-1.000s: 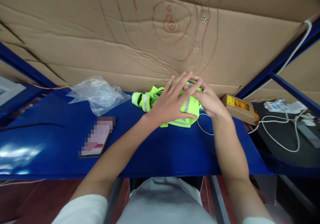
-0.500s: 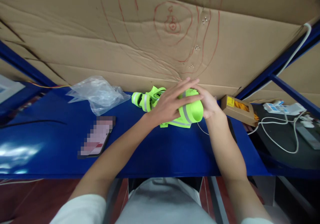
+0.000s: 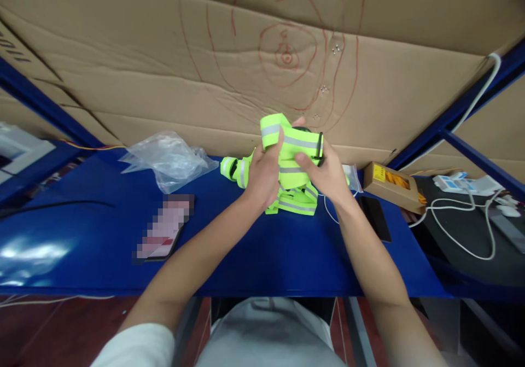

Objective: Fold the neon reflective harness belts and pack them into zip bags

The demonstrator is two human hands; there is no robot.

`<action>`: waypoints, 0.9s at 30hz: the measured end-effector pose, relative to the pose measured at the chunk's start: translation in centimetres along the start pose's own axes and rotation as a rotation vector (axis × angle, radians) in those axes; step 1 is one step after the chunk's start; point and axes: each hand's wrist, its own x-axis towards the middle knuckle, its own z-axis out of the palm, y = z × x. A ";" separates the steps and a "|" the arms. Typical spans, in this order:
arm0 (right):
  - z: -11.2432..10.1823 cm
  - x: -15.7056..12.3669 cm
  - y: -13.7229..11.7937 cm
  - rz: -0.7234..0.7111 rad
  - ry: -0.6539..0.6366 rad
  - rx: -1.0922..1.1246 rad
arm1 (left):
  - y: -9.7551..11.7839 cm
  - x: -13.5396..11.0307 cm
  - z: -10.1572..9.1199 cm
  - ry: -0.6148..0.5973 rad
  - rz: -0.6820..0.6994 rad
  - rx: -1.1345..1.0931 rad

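A neon-yellow reflective strap [image 3: 293,178] with grey stripes is folded in layers between my hands, raised a little above the table. My left hand [image 3: 264,173] grips its left side, with the thumb pointing up along it. On the other side, my right hand [image 3: 326,173] is closed on the strap, thumb across the front and fingers hidden behind. A black buckle or slider [image 3: 320,145] shows at the strap's right end. More of the same neon-yellow strapping [image 3: 297,205] lies below, and rolled pieces [image 3: 235,171] lie to the left of my left hand.
The blue table [image 3: 246,263] meets a cardboard wall [image 3: 135,55] with red drawn rings. A clear plastic bag [image 3: 168,159] and a phone [image 3: 166,227] lie to the left. Rightward are a dark phone [image 3: 374,218], an open cardboard box [image 3: 394,186] and white cables [image 3: 455,252].
My hands have moved from lying over the strap roll to holding it by its two sides. The strap bundle now stands higher, and its buckle end has come into view.
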 end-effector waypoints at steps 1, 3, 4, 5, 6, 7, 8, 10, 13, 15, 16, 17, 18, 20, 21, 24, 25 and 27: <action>0.6 -0.1 0.0 0.018 0.068 0.051 | 0.0 -0.1 0.1 -0.001 0.005 -0.033; 1.8 -0.4 0.2 0.103 0.181 0.178 | 0.1 -0.1 0.4 -0.004 0.100 -0.100; 2.4 -0.4 0.4 0.155 0.209 0.243 | 0.2 -0.2 0.5 -0.005 0.161 -0.132; 2.8 -0.5 0.5 0.202 0.217 0.310 | 0.4 -0.2 0.6 -0.004 0.208 -0.161; 3.1 -0.5 0.6 0.238 0.208 0.376 | 0.6 -0.2 0.6 0.005 0.233 -0.185; 3.4 -0.5 0.7 0.264 0.200 0.438 | 0.8 -0.2 0.8 0.016 0.221 -0.206; 3.7 -0.5 0.7 0.283 0.199 0.489 | 1.1 -0.3 0.9 0.031 0.182 -0.224; 4.0 -0.4 0.5 0.309 0.217 0.562 | 1.3 -0.6 1.2 0.083 0.118 -0.241; 4.2 -0.2 -0.2 0.303 0.287 0.608 | 0.5 -1.4 1.3 0.139 0.259 -0.096; 4.1 -0.3 -0.7 0.261 0.340 0.577 | -0.6 -1.8 1.0 0.109 0.464 0.106; 3.9 -0.4 -0.9 0.227 0.362 0.537 | -1.3 -1.8 0.8 0.065 0.563 0.203; 3.7 -0.5 -1.1 0.187 0.380 0.481 | -1.9 -1.7 0.4 0.007 0.656 0.287; 3.5 -0.6 -1.2 0.147 0.400 0.415 | -2.6 -1.4 0.0 -0.057 0.748 0.357; 2.9 -0.7 -1.3 0.071 0.444 0.267 | -3.7 -0.6 -0.7 -0.176 0.900 0.491; 2.6 -0.7 -1.2 0.042 0.463 0.199 | -4.1 -0.2 -1.0 -0.216 0.947 0.554; 2.0 -0.5 -0.9 -0.004 0.474 0.078 | -4.9 0.7 -1.4 -0.232 0.950 0.676; 1.9 -0.4 -0.8 0.001 0.453 0.079 | -5.0 0.8 -1.4 -0.222 0.913 0.692; 1.7 -0.3 -0.7 0.034 0.359 0.113 | -4.5 0.7 -1.1 -0.210 0.809 0.692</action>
